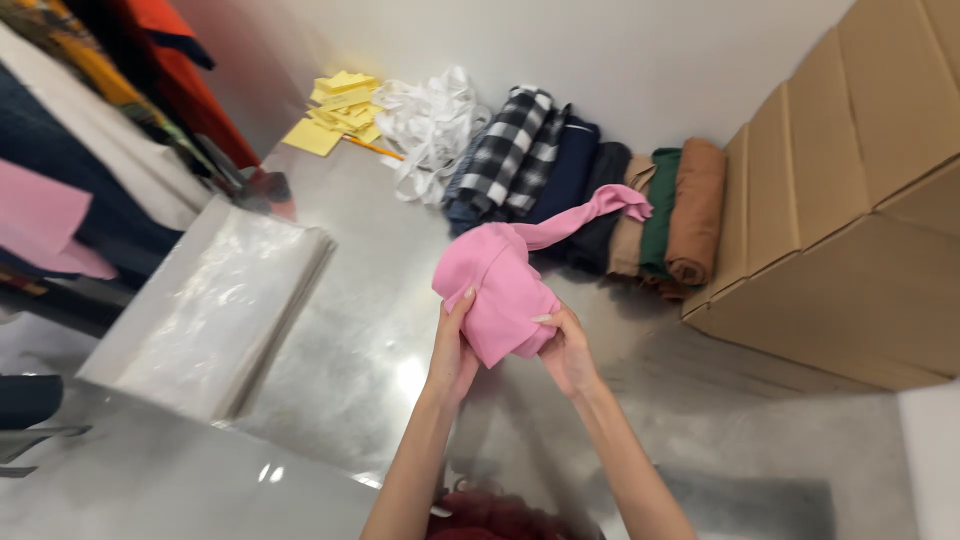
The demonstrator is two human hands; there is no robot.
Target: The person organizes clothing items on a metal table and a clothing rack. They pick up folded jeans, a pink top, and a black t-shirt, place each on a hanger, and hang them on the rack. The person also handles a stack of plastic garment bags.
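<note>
The pink cloth [495,285] sits directly between the two hands, lifted above the shiny tabletop [380,330] rather than lying on it. The left hand [455,345] grips the bundle's left underside, fingers curled up against the fabric. The right hand [565,350] clutches the lower right corner, thumb pressed into the folds. Both hands are closed on the cloth and about equally near to it; neither one leads. The bundle's long axis runs from the hands up and away to the right, where a twisted tail of the same pink fabric stretches toward the back wall and ends in a loose flap over the row of folded clothes.

The cloth looks soft and thick, like fleece or knit, plain bubblegum pink with no pattern. Its main mass is rolled or bunched into a rounded lump with a flat fold hanging at the bottom.

Going left to right around it: hanging clothes [90,150] crowd the left edge, a stack of clear plastic bags [215,310] lies on the tabletop near the left hand, yellow paper slips [335,110] and a heap of white straps [430,125] lie at the back, then the folded clothes [600,195] in plaid, navy, black, tan, green and brown, and cardboard boxes [860,200] stand on the right.
</note>
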